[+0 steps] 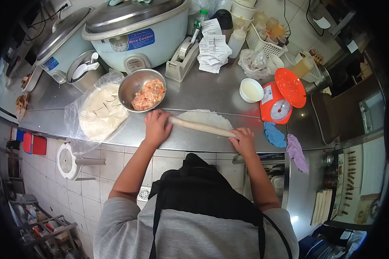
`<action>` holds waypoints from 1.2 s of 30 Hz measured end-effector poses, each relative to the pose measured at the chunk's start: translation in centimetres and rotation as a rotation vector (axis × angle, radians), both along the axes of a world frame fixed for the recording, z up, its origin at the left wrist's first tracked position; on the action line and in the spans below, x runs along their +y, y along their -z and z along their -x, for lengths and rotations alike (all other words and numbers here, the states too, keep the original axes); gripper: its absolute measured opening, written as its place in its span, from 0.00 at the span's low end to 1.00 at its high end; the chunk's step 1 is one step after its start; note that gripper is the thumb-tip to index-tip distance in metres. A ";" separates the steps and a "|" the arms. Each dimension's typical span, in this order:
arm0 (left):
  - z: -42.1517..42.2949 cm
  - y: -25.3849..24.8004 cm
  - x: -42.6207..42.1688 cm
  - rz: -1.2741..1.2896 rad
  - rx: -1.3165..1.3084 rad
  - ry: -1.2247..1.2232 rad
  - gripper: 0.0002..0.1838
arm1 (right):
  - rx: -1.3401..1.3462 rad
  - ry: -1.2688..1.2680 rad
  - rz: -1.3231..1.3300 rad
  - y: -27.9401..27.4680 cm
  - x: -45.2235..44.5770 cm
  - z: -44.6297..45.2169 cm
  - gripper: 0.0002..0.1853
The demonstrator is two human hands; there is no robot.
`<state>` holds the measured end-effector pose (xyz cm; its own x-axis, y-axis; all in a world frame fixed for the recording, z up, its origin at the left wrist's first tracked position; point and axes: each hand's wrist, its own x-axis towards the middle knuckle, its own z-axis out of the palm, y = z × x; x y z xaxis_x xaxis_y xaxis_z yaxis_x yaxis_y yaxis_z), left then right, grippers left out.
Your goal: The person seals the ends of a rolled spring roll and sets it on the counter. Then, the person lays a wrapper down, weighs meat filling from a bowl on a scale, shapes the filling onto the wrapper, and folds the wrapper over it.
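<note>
A long pale wrapper roll, faintly pink near its left end, lies slantwise along the counter's front. Behind it spreads the rest of a thin, whitish wrapper sheet with a curved edge. My left hand is closed over the roll's left end, just in front of a steel bowl of pinkish minced filling. At the right end, the fingers of my right hand curl round the roll. Left of the bowl, a stack of wrapper sheets sits in a clear plastic bag.
Two big rice cookers stand at the back left. A tape dispenser, paper slips and a small white bowl line the counter. To the right are an orange scale, a blue cloth and a purple cloth.
</note>
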<state>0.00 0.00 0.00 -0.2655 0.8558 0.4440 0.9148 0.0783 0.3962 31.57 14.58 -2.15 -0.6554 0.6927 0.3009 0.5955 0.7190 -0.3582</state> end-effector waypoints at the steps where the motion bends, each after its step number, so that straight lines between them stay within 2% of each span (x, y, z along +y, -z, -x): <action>1: -1.0 -0.6 0.1 -0.056 0.028 0.017 0.22 | 0.016 -0.014 -0.013 -0.1 -0.1 0.4 0.19; 5: -7.2 -0.9 2.7 -0.117 0.067 0.180 0.19 | -0.104 -0.104 0.052 -3.1 0.1 -0.4 0.18; 8: -9.1 0.5 3.6 -0.071 0.071 0.111 0.17 | -0.118 -0.108 -0.055 -5.7 3.5 0.0 0.21; 10: -9.5 0.5 3.7 -0.062 0.046 0.062 0.16 | -0.056 -0.056 0.006 -6.9 7.5 0.9 0.25; 12: -10.0 0.5 3.7 -0.062 0.033 0.026 0.16 | -0.053 -0.026 -0.087 -7.0 10.9 2.1 0.27; 15: -10.3 0.3 3.7 -0.057 0.035 0.001 0.15 | -0.331 0.041 -0.026 -6.3 13.8 3.1 0.28; 16: -10.4 0.3 3.7 -0.062 0.030 -0.001 0.15 | -0.491 0.032 0.120 -7.6 14.3 3.3 0.28; 19: -10.4 0.2 3.7 -0.049 -0.001 0.000 0.15 | -0.126 -0.126 -0.068 -7.7 14.8 1.8 0.27; 20: -10.4 0.1 3.7 -0.040 -0.008 -0.002 0.15 | 0.007 -0.255 -0.039 -8.1 14.5 1.2 0.24; 22: -10.5 -0.1 3.6 -0.025 -0.024 -0.008 0.15 | 0.102 -0.416 0.219 -8.3 11.5 0.6 0.22; 24: -10.5 -0.2 3.6 -0.025 -0.027 -0.016 0.15 | 0.127 -0.767 0.359 -6.1 9.3 1.3 0.22; 26: -10.5 -0.2 3.7 -0.027 -0.038 -0.021 0.15 | -0.055 -0.907 0.378 -4.5 7.6 3.3 0.27; 29: -10.5 0.1 3.7 -0.027 -0.061 -0.023 0.15 | -0.246 -0.973 -0.035 -2.3 6.8 6.2 0.34; 36: -10.4 0.1 3.8 -0.038 -0.042 -0.037 0.13 | -0.518 -1.153 -0.020 -4.7 10.0 1.4 0.44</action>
<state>10.43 3.75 -0.12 -0.3161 0.8278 0.4634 0.8939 0.0962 0.4378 30.19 24.58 2.53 -0.9177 -0.3601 -0.1679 -0.3125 0.9152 -0.2546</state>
